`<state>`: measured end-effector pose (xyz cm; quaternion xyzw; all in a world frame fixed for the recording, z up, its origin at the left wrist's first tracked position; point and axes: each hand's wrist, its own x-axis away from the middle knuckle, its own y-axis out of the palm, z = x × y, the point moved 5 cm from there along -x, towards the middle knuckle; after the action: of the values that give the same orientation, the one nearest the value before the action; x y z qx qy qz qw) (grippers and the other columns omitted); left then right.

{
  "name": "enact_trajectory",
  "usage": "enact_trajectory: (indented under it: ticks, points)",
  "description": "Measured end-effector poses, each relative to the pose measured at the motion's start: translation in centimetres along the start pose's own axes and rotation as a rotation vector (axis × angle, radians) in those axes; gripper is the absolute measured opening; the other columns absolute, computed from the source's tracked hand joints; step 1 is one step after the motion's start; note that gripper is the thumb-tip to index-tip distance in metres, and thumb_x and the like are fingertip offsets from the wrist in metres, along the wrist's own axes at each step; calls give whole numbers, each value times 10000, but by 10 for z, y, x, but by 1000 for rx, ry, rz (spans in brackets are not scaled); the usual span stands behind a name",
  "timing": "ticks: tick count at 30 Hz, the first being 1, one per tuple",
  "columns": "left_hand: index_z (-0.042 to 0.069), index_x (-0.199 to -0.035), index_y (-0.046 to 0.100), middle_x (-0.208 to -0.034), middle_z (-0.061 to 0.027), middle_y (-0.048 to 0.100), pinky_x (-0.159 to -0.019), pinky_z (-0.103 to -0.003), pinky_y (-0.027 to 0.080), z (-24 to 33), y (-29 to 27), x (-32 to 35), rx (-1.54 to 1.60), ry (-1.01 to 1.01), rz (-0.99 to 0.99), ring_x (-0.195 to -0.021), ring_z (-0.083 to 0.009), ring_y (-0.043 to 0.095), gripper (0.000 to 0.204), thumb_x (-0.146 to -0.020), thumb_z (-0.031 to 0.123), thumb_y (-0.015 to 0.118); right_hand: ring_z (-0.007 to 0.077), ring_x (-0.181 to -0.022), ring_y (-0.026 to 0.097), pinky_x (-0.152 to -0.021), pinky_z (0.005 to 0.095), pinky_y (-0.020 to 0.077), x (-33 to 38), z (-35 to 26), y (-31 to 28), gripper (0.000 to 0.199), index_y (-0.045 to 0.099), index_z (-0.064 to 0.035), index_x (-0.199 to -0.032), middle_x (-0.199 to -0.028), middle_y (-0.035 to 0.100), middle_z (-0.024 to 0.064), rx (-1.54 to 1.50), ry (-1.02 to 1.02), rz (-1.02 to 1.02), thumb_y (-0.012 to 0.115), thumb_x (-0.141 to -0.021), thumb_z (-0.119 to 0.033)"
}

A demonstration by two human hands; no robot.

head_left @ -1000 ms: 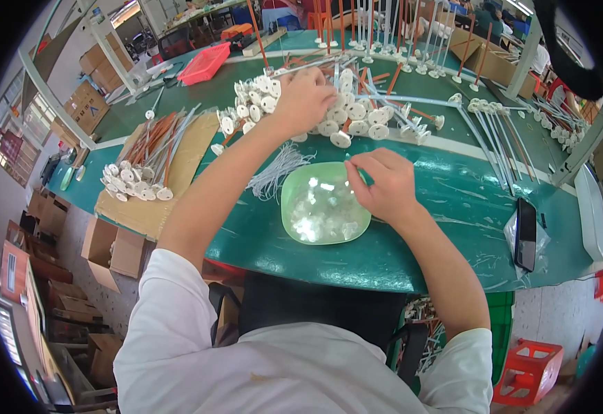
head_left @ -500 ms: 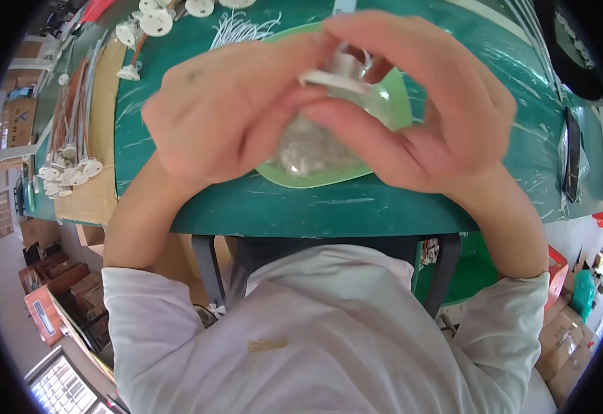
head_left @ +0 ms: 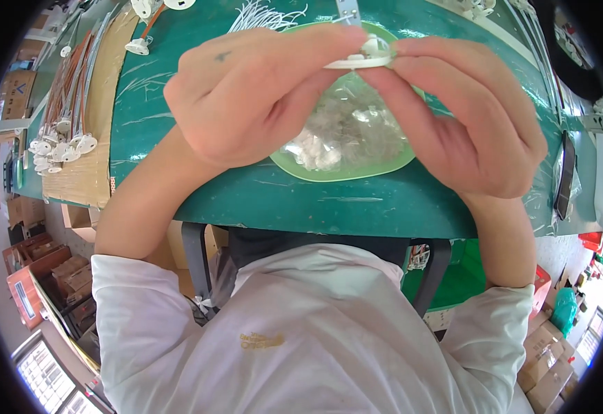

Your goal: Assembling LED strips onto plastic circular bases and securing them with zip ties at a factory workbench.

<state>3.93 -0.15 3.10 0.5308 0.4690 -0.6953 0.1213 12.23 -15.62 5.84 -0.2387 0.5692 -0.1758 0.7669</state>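
Note:
Above a light green bowl (head_left: 343, 174), my two hands meet at a white round plastic disc with a raised middle (head_left: 358, 63). My left hand (head_left: 242, 96) is closed, pinching the disc's left side between thumb and fingers. From the other side, my right hand (head_left: 477, 114) closes thumb and fingertips on the disc's right edge and its raised part. Something small and clear seems to sit on the raised part, but the fingers partly hide it. Small clear plastic pieces (head_left: 356, 127) fill much of the bowl below.
White wires (head_left: 263, 15) lie bunched behind the bowl. At the left, brown and grey wires with white round ends (head_left: 60, 141) rest on a cardboard sheet (head_left: 94, 165). A dark phone-like object (head_left: 565, 176) lies at the table's right. Under the green tabletop (head_left: 301, 207) is a green crate (head_left: 463, 272).
Both hands have shifted slightly right, with the disc between them. The right fingers have straightened from a curl and moved to the disc's right edge, exposing more of the bowl.

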Motion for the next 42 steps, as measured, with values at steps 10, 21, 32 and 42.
enact_trajectory:
  ticks: [10,21,32,42]
  points:
    - [-42,-787,647,-697,-113,656,-464,-269,506,2,-2,-4,91,108,271,-523,-211,609,214,-604,-127,720,231,-665,686,-558,284,561,-1,-8,-1,217,669,26,-857,-783,695,115,21,56,197,808,-693,-2]
    - [-17,-708,568,-727,-113,652,-402,-282,430,-4,0,-5,36,8,182,-483,-204,558,178,-612,-85,702,247,-713,704,-615,306,593,-3,-5,0,214,688,21,-878,-838,700,119,-13,113,86,780,-693,79]
    - [-17,-667,539,-842,-204,680,-468,-296,508,5,5,-1,-172,108,127,-606,-220,640,174,-591,-18,696,247,-689,679,-607,297,556,-5,-4,4,265,684,9,-869,-833,694,124,-60,288,81,796,-630,-8]
    - [21,-650,546,-816,-170,690,-471,-274,478,12,6,0,-283,136,104,-576,-166,602,205,-467,90,609,222,-716,678,-636,282,546,3,9,16,224,685,19,-937,-886,709,146,-330,636,-61,760,-729,-15]
